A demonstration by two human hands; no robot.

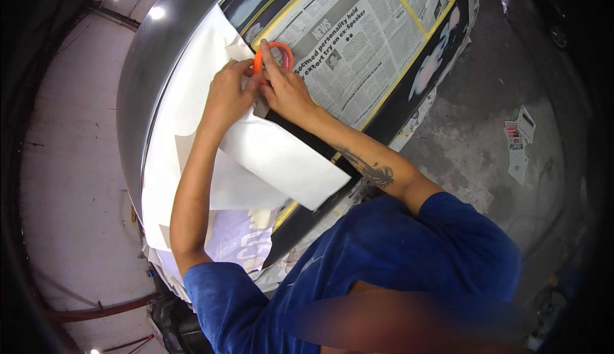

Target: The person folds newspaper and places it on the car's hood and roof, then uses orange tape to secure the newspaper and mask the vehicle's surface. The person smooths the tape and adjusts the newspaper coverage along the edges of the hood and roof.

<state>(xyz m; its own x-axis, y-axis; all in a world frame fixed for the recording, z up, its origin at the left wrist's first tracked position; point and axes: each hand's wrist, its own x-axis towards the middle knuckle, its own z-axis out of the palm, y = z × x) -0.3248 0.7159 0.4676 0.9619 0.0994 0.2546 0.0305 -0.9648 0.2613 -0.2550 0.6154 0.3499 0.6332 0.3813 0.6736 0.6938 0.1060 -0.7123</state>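
My right hand [290, 90] holds a roll of orange tape [288, 53], its index finger extended across the ring. My left hand [232, 88] meets it from the other side, with thumb and fingertips pinched at the roll's near edge. Exactly how much tape is pulled off is hidden by the fingers. Beneath my hands, large white masking paper [177, 100] covers glass on a dark car. A folded flap of this paper [288, 162] hangs below my wrists. Right beside the roll, newspaper [364, 52] masks the side windows, edged with yellow tape [391, 88].
The dark grey car panel [136, 80] curves along the left. A lower sheet with purple print [240, 236] lies under the white paper. Pale patches [429, 68] mark the black car body. Loose printed papers [518, 143] lie on the concrete floor [451, 162].
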